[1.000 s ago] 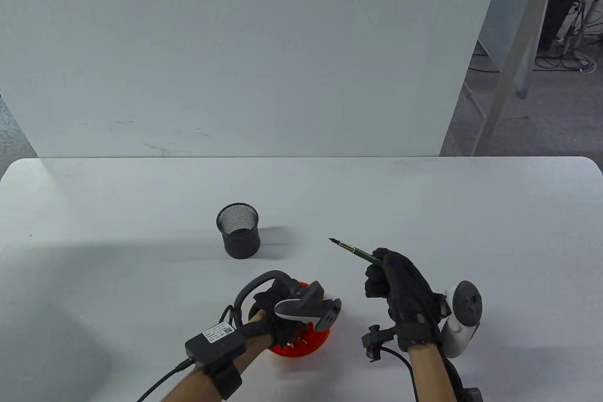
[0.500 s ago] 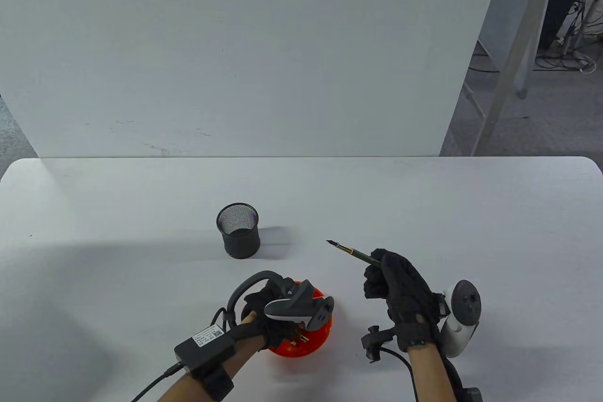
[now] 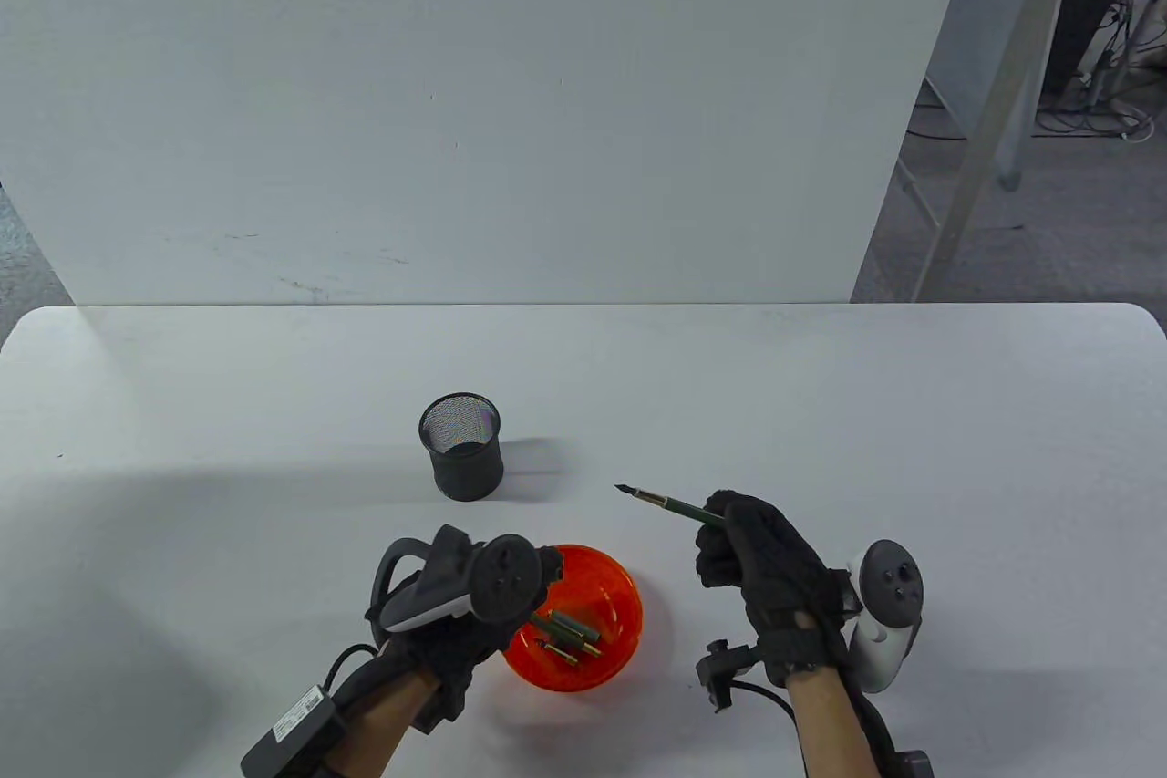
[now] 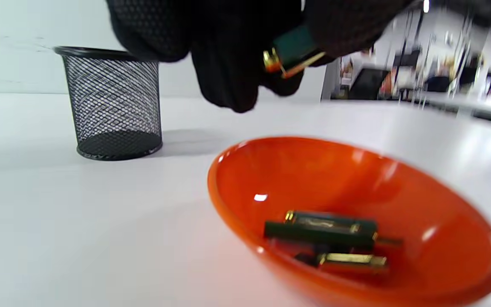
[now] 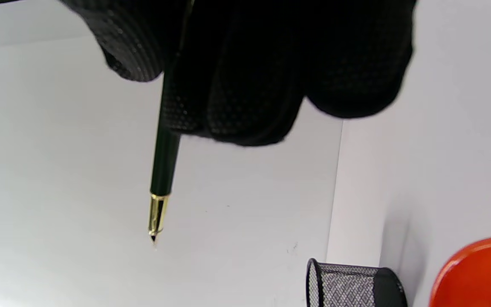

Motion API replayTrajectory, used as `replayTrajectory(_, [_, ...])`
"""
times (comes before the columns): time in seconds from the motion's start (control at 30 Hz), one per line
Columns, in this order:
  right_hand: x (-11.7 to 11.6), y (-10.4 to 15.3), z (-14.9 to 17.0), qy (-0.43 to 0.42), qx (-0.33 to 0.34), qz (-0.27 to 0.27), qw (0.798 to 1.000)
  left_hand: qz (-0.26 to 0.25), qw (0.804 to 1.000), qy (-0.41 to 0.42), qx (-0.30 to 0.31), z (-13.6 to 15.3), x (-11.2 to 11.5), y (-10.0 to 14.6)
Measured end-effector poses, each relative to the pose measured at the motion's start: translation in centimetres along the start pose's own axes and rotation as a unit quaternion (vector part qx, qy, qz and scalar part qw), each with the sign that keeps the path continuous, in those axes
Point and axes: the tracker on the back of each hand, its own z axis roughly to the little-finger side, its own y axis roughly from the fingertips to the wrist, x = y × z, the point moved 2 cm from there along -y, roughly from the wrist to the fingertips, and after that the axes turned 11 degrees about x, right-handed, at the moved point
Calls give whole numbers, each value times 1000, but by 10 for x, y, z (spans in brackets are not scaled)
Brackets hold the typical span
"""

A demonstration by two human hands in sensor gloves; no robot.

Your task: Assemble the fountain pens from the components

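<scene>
White tabletop (image 3: 821,413) fronts a pale wall panel, and on it sits a shallow round orange plastic bowl (image 3: 613,585), the landmark for all else. Inside the bowl lie dark green pen parts with gold trim (image 3: 567,635). At the bowl's left edge the left hand (image 3: 438,632) hovers, its gloved fingertips (image 4: 228,81) pinching a short green pen piece with a gold ring (image 4: 290,53) (seen in the left wrist view, above the bowl). To the bowl's right, the right hand (image 3: 761,582) is curled round a slim dark green fountain pen body (image 3: 670,506); its gold nib end juts out beyond the fingers (image 5: 245,106), pointing up-left. Behind the bowl stands an upright black wire-mesh pen cup (image 3: 461,446).
</scene>
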Motion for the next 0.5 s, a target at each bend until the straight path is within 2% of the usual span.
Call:
replayTrajectory(0.07, [-4, 1, 0, 11, 2, -7, 1000, -65, 997, 44, 1, 8, -4, 13])
replayTrajectory(0.1, [-7, 3, -1, 14, 3, -12, 1000, -113, 989, 91, 4, 16, -3, 20])
replayTrajectory(0.17, [-11, 5, -1, 26, 2, -21, 999, -159, 974, 164, 3, 28, 1, 27])
replayTrajectory(0.27, [-19, 6, 0, 50, 3, -35, 998, -194, 950, 244, 8, 39, 5, 35])
replayTrajectory(0.37, [-25, 7, 2, 55, 3, -41, 998, -240, 937, 252, -2, 47, 3, 45])
replayTrajectory(0.5, [-30, 8, 3, 60, 6, -56, 997, -263, 919, 295, -7, 53, 6, 49])
